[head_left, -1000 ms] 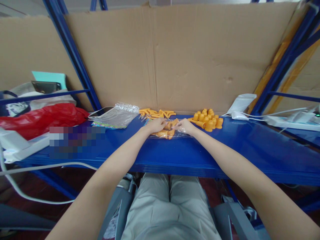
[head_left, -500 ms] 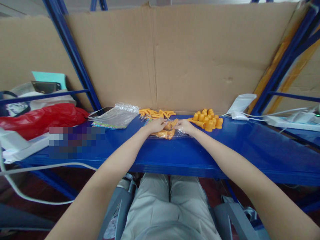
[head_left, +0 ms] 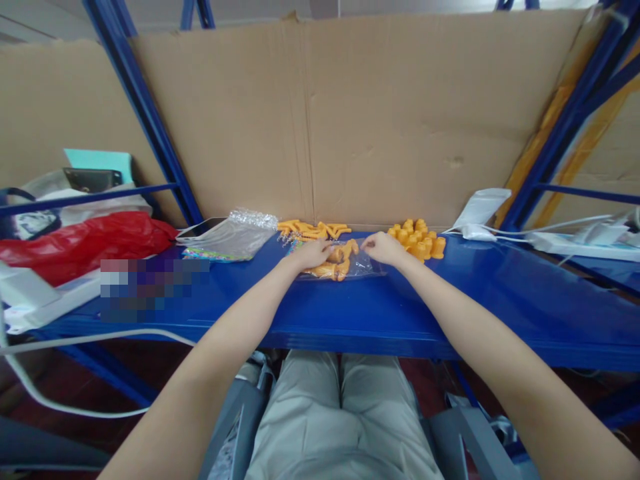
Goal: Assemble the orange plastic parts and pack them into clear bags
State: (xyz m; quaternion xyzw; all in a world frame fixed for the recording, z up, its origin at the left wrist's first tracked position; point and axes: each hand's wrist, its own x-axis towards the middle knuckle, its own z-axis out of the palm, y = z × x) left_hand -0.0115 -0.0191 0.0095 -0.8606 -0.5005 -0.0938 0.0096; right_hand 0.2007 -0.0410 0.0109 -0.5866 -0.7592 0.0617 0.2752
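Observation:
A clear plastic bag [head_left: 367, 265] lies on the blue table with several orange plastic parts [head_left: 336, 268] inside it. At its left end my left hand [head_left: 313, 255] grips the bag, thumb and fingers closed around the film and parts. My right hand [head_left: 385, 249] is beside the bag's right, upper edge with its fingers pinched together; what is between the fingertips is too small to make out. Behind the left hand lies a pile of thin orange pieces with small metal chains [head_left: 315, 230]. Just past the right hand stands a group of orange cup-shaped parts [head_left: 420, 239].
A stack of clear bags with colourful edges [head_left: 230, 239] lies left of the parts, beside a phone [head_left: 203, 228]. Farther left are a red plastic bag [head_left: 90, 240] and a white power strip [head_left: 55, 300]. Cardboard [head_left: 360, 120] walls the back; white cables [head_left: 525, 235] run at right.
My right hand has moved slightly right and up, away from the orange parts, with its fingers drawn together. The left hand stays on the bag. A longer orange piece by the cups no longer shows.

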